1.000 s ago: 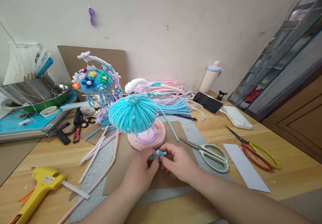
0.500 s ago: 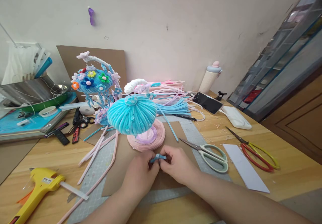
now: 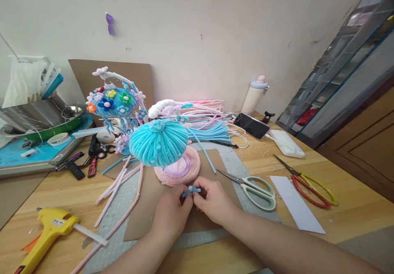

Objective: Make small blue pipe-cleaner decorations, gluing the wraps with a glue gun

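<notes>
My left hand [image 3: 172, 212] and my right hand [image 3: 212, 200] meet over a brown card sheet [image 3: 147, 208], fingertips pinched together on a small blue pipe-cleaner piece [image 3: 191, 191]. Just beyond them stands a fuzzy blue dome [image 3: 157, 143] on a coiled pink and lilac base [image 3: 181, 169]. A second blue pipe-cleaner ornament with coloured flowers [image 3: 112, 101] rises behind it at the left. Both hands are closed around the small piece.
Pale green scissors [image 3: 255, 185] lie right of my hands, red and yellow scissors [image 3: 308, 181] and a white paper strip [image 3: 297, 204] farther right. A yellow glue gun [image 3: 46, 229] lies front left. Loose pink stems [image 3: 120, 183], a pipe-cleaner pile [image 3: 206, 120], phone [image 3: 250, 125] and bottle [image 3: 255, 95] sit behind.
My hands have stayed pinched on the small blue piece, with slight finger shifts. The view has drifted a little, so everything sits slightly lower and to the left.
</notes>
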`<state>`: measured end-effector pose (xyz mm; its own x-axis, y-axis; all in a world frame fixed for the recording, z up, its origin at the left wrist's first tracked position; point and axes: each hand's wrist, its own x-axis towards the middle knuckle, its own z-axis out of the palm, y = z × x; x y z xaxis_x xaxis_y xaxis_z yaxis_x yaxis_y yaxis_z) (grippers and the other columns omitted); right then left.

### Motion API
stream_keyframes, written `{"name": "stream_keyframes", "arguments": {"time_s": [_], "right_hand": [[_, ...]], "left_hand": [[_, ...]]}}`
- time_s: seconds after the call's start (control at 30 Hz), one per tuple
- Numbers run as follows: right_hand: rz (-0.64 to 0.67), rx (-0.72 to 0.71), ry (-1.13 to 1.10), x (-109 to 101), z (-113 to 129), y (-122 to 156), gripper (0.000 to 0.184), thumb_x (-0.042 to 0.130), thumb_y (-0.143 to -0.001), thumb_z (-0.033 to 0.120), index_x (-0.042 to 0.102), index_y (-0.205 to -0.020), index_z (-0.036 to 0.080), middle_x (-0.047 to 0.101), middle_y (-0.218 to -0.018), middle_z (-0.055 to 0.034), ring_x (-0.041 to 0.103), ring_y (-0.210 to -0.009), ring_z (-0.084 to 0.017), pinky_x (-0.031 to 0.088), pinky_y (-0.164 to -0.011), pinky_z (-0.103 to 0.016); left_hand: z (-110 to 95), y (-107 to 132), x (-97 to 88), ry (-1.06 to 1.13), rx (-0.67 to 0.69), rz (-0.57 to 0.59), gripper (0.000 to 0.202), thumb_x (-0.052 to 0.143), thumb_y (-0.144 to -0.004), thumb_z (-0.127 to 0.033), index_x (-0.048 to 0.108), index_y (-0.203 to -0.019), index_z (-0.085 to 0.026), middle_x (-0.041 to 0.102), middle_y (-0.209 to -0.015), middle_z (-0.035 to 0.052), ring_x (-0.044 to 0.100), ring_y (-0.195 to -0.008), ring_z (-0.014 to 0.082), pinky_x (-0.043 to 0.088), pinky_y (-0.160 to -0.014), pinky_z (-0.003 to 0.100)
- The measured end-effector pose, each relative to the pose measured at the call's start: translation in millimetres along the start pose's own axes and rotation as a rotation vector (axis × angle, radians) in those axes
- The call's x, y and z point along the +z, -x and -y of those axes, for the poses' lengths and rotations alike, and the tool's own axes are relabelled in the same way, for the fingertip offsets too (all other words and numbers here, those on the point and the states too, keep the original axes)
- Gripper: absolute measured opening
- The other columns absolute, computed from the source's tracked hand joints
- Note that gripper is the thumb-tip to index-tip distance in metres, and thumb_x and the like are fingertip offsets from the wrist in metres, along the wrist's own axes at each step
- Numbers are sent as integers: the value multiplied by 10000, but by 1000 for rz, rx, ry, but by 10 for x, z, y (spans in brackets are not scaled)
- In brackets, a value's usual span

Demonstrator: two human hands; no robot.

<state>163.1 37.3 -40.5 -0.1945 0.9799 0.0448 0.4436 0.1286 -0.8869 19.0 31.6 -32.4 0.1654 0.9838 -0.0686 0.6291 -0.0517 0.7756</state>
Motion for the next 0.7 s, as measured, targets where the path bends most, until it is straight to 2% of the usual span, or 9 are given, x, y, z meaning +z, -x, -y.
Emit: {"name": "stream_keyframes", "arguments": {"time_s": [0.07,0.23,0.3,0.53,0.7], "right_hand": [[1,42,-79,-37,9,-11,47,515,-730,152,546,-730,187,501,-536,48,473,-461,-92,320,-428,-187],[57,156,-307,-77,14,-32,86,548,-739,220,559,-820,195,496,-519,66,486,-408,-91,389,-387,-187],[99,179,-388,-68,11,-38,133,546,-737,232,560,-861,186,503,-508,73,491,-400,-92,414,-393,-195],[129,180,-432,-41,-11,-49,113,555,-700,194,552,-810,172,506,-460,85,473,-377,-79,387,-399,-185],[152,191,-572,-11,8,-42,244,620,-698,277,558,-904,163,514,-478,84,489,-396,-86,418,-411,-202]], "left_hand": [[8,-6,-21,101,44,29,216,471,-840,-331,627,-798,-188,635,-698,9,536,-645,175,312,-560,251],[49,-38,-38,211,110,36,275,488,-851,-354,543,-648,-177,518,-586,-21,456,-592,143,312,-552,238],[69,-44,-27,261,105,53,274,479,-860,-356,534,-662,-175,513,-594,-22,451,-592,137,314,-548,232],[75,-43,-39,311,126,93,270,501,-848,-315,517,-621,-168,457,-557,-40,404,-548,110,284,-526,225],[51,-43,-41,456,87,80,290,517,-826,-322,503,-580,-169,441,-486,-49,385,-478,98,276,-490,221]]}}
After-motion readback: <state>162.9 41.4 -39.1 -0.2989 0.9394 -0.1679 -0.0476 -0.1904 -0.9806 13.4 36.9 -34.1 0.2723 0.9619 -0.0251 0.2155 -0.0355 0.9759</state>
